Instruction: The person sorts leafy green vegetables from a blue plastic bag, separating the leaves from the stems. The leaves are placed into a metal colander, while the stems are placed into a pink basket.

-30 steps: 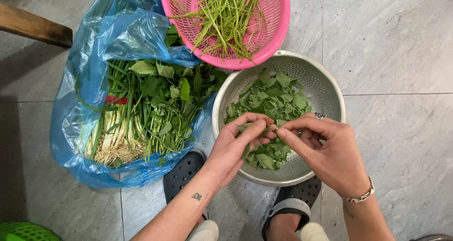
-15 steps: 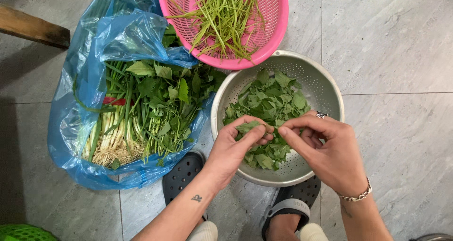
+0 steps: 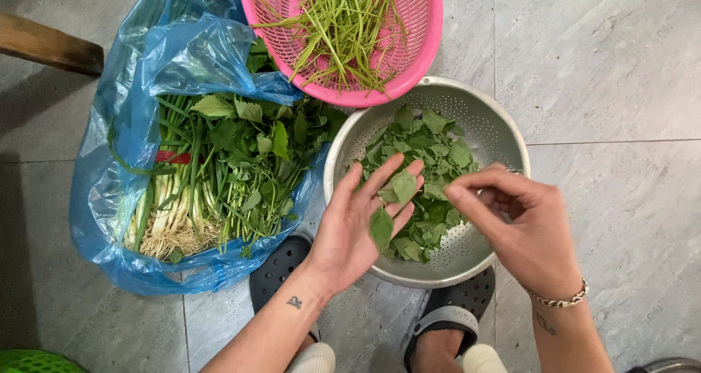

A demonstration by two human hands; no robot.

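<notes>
My left hand [image 3: 350,223] is over the near rim of a metal colander [image 3: 511,136], palm turned up and fingers spread. Two loose green leaves [image 3: 398,190] lie against its fingertips. My right hand [image 3: 526,231], with a chain bracelet at the wrist, hovers over the colander's right side. Its fingers are bunched together, with nothing visible between them. The two hands are a short gap apart. A heap of picked green leaves [image 3: 438,154] fills the colander.
A pink plastic basket [image 3: 431,44] of bare green stems [image 3: 343,22] overlaps the colander's far rim. At left, a blue plastic bag [image 3: 109,198] holds leafy stalks with roots [image 3: 219,161]. My sandalled feet [image 3: 281,267] rest on grey floor tiles. A wooden piece [image 3: 44,44] juts in far left.
The hands were pinched together on a sprig over the colander. They have since parted: the left hand has opened with leaves on its fingers, and the right has drawn to the right.
</notes>
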